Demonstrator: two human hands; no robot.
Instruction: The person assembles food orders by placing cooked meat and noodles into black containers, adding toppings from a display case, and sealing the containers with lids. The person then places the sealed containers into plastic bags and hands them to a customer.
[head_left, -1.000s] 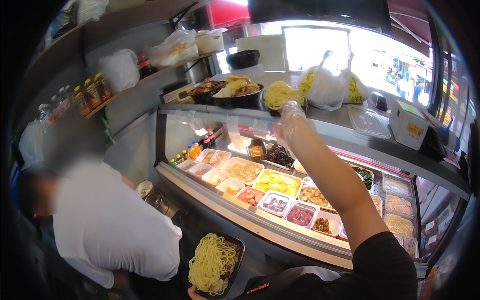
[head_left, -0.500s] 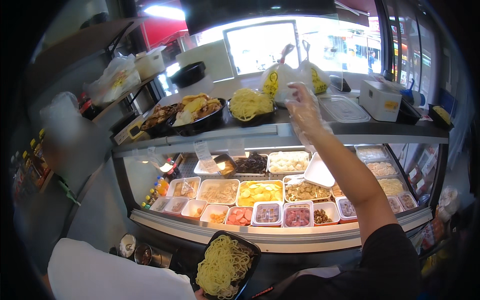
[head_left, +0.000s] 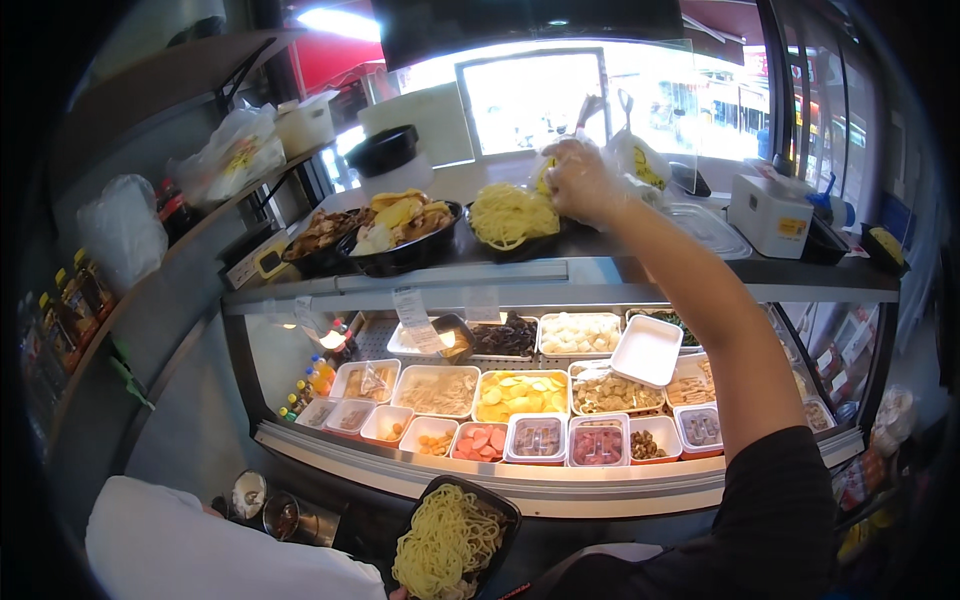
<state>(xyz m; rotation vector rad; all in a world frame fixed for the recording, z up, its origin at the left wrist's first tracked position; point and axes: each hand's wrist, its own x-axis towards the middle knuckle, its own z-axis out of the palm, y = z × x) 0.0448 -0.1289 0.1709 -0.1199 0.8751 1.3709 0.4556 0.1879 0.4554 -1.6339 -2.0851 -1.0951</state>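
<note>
My right hand (head_left: pixel 585 185), in a clear plastic glove, reaches over the top of the glass display case. Its fingers curl closed in front of a tied white plastic bag (head_left: pixel 638 160), right beside a black bowl heaped with yellow noodles (head_left: pixel 514 213). Whether anything is between the fingers is hidden. Low in the picture, a black tray of noodles (head_left: pixel 450 540) is tilted in front of me. Only the fingertips of my left hand (head_left: pixel 399 593) show, gripping the tray's lower left edge; the rest is out of the picture.
Black bowls of food (head_left: pixel 400 235) stand left along the counter top. A clear lid (head_left: pixel 705 228) and a white box (head_left: pixel 768 215) are to the right. Inside the case are several food trays (head_left: pixel 520 395) and a tilted white tray (head_left: pixel 645 350). A person's white sleeve (head_left: pixel 210 545) is at lower left.
My right hand has moved left and slightly down toward the noodle bowl, and its spread fingers have curled in. My left hand and the noodle tray are slightly lower in view.
</note>
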